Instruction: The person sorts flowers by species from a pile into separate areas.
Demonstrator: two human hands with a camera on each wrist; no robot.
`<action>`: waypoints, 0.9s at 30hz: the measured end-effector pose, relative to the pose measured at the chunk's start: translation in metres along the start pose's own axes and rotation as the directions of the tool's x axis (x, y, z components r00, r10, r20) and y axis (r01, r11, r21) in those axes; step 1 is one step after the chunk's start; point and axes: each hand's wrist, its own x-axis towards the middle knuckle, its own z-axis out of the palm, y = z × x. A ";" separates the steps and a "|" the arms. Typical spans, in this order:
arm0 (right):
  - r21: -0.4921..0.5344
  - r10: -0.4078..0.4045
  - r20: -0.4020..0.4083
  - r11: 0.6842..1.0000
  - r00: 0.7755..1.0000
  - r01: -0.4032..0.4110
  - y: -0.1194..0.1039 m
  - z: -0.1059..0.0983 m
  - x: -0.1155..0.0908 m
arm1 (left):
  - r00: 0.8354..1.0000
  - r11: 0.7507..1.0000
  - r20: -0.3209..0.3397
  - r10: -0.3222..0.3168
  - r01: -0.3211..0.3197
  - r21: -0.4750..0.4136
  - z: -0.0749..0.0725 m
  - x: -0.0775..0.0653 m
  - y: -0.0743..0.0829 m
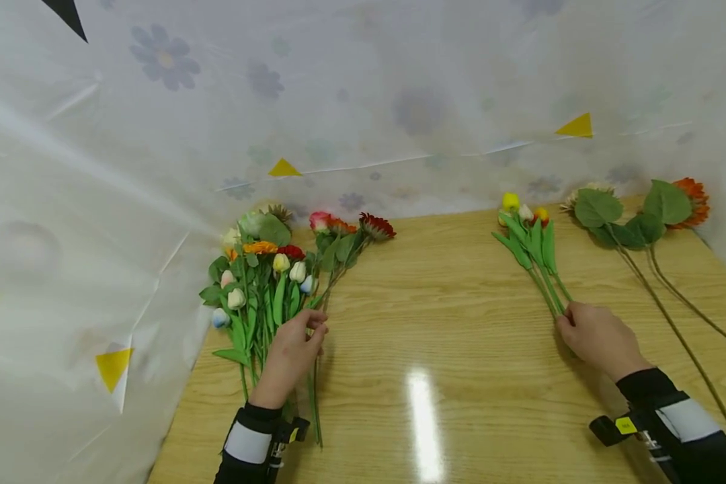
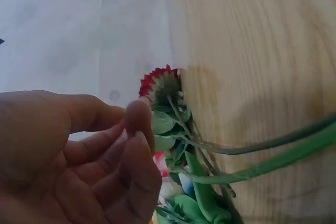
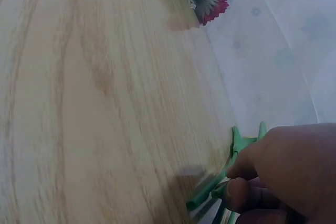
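Observation:
At the right, my right hand (image 1: pixel 601 339) pinches the stems of a small bunch of artificial tulips (image 1: pixel 547 245) with yellow, white and red-yellow heads, lying on the table. In the right wrist view its fingers curl round green stems (image 3: pixel 202 195). My left hand (image 1: pixel 292 356) is above a large pile of artificial flowers (image 1: pixel 278 296) at the left, fingers loosely bent and holding nothing visible. Among that pile are white, yellow and blue tulips, orange blooms and roses. A dark red daisy-like flower (image 2: pixel 160 85) lies beyond the left fingertips in the left wrist view.
Two long-stemmed flowers with broad leaves (image 1: pixel 641 228), one orange, lie at the far right of the wooden table (image 1: pixel 399 323). A pale flower-patterned sheet (image 1: pixel 363 87) hangs behind and to the left, with yellow triangles on it.

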 end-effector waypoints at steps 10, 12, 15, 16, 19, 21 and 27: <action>-0.087 0.028 0.049 0.996 0.998 -0.023 0.003 0.003 0.000 | 0.996 0.935 -0.087 0.012 0.019 0.355 0.009 -0.005 -0.011; -0.095 0.038 0.057 0.995 0.998 -0.032 0.004 0.003 0.001 | 0.996 0.904 -0.088 0.027 0.014 0.427 0.012 -0.007 -0.013; -0.097 0.041 0.052 0.995 0.998 -0.035 0.004 0.004 0.000 | 0.995 0.869 -0.090 0.050 0.002 0.496 0.017 -0.009 -0.017; -0.098 0.037 0.045 0.995 0.998 -0.032 0.004 0.004 -0.001 | 0.995 0.861 -0.092 0.048 0.006 0.508 0.019 -0.009 -0.018; -0.090 0.019 0.029 0.996 0.999 -0.016 0.003 0.004 -0.003 | 0.993 0.846 -0.110 0.037 0.027 0.532 0.023 -0.010 -0.018; -0.081 0.013 0.027 0.997 1.000 -0.010 0.002 0.003 -0.005 | 0.992 0.830 -0.121 0.030 0.043 0.556 0.024 -0.009 -0.017; -0.083 -0.011 -0.021 0.997 1.000 0.009 -0.002 0.000 -0.011 | 0.993 0.790 -0.106 0.047 0.028 0.612 0.029 -0.009 -0.019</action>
